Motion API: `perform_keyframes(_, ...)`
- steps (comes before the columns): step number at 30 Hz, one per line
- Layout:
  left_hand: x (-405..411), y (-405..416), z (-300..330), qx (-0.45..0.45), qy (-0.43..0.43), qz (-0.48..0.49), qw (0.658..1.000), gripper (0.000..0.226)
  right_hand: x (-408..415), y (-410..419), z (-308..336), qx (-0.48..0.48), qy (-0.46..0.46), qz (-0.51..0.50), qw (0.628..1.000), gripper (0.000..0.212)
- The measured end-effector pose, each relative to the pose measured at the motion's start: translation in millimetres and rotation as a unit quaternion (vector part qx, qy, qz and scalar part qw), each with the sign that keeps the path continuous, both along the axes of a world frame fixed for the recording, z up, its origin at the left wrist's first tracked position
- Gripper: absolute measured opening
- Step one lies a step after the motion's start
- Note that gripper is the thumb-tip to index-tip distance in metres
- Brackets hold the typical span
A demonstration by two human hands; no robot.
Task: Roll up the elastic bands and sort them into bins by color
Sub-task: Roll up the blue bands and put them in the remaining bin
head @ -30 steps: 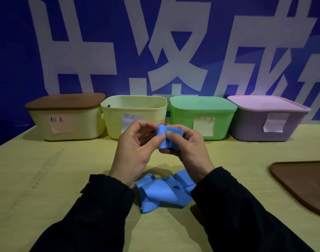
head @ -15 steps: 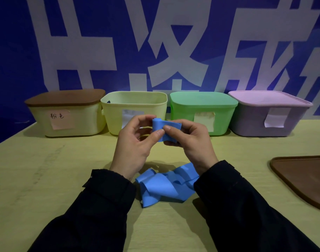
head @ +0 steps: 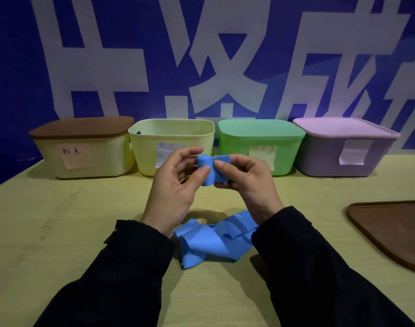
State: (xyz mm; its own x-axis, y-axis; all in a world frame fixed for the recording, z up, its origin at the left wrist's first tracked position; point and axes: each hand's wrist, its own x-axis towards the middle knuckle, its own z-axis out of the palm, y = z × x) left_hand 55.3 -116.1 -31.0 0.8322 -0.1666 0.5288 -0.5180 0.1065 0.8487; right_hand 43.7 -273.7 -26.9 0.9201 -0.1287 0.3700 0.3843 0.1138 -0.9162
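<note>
While the blue band (head: 212, 169) is held up over the table (head: 60, 220), its top end is pinched by the left hand (head: 175, 185) and the right hand (head: 245, 180). Only a small roll is made so far. Most of the band is left loose in a heap on the table, below the wrists. Behind, 4 bins are lined up. 1 open bin (head: 171, 140) is seen, and 3 are shut with lids. A bit of blue is seen inside the open bin. No more loose bands are seen. Much rolling is left, it seems.
</note>
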Motion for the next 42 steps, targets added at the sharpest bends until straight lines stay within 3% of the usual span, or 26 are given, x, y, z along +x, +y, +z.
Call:
perform_keyframes(6, 2.0, 2.4, -2.2, 0.008, 0.021, -0.035, 0.999, 0.027, -2.1, 3.6, -0.5, 0.015, 0.008, -0.03, 0.999, 0.013)
perform_keyframes(12, 0.4, 1.7, -1.7, -0.068, 0.077, -0.08, 0.991, 0.029, -0.4, 7.9, -3.1, 0.0, -0.012, -0.002, 1.0, 0.026)
perform_keyframes(17, 1.5, 0.9, 0.5, -0.113, 0.076, -0.054, 0.989, 0.031, 1.7, 3.7, -4.8, 0.01, -0.004, 0.07, 0.997, 0.019)
perform_keyframes(22, -1.1, 2.2, 4.4, -0.081, 0.034, -0.021, 0.996, 0.033, 1.7, 0.8, -3.1, -0.03, -0.032, 0.021, 0.999, 0.004)
perform_keyframes(30, -2.5, 0.8, 2.8, -0.034, 0.003, -0.02, 0.999, 0.026, 0.9, 3.5, -1.4, 0.02, -0.005, 0.032, 0.999, 0.016)
perform_keyframes(37, -0.9, 2.0, -0.3, -0.033, 0.034, -0.077, 0.996, 0.034, 0.6, 4.4, -4.1, -0.002, -0.004, 0.01, 1.0, 0.019)
perform_keyframes(42, -1.9, 1.5, 1.6, -0.072, 0.058, -0.092, 0.991, 0.02, -1.6, 9.3, -5.1, -0.028, -0.009, 0.027, 0.999, 0.021)
